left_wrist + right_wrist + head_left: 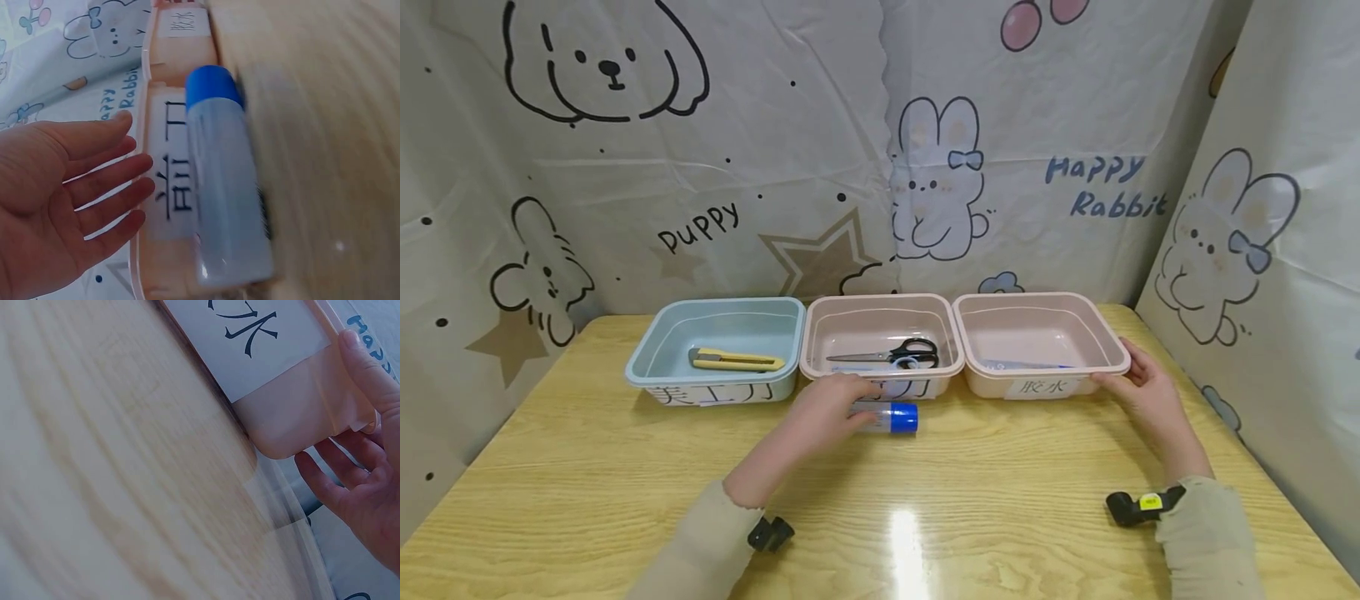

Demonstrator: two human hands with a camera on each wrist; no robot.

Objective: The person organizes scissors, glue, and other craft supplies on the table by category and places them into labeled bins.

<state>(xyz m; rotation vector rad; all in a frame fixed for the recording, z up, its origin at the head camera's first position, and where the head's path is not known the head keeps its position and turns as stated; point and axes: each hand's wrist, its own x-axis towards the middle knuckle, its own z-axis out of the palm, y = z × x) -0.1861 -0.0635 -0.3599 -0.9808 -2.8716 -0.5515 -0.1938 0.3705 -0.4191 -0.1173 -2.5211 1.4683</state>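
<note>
My left hand (831, 410) is beside a clear bottle with a blue cap (904, 418), which lies in front of the middle pink bin (883, 302). In the left wrist view the fingers are spread and relaxed, with a gap between them and the bottle (228, 187). My right hand (1150, 400) holds the front right corner of the right pink bin (1033, 300). Its thumb (362, 359) presses on the rim while the other fingers reach round the corner from the side and below.
A light blue bin (730, 307) at the left contains a yellow box cutter (737, 360). Black-handled scissors (891, 353) lie in the middle bin. Something flat and bluish (1022, 364) shows in the right bin. Printed cloth (820, 167) hangs behind the wooden table (1000, 517).
</note>
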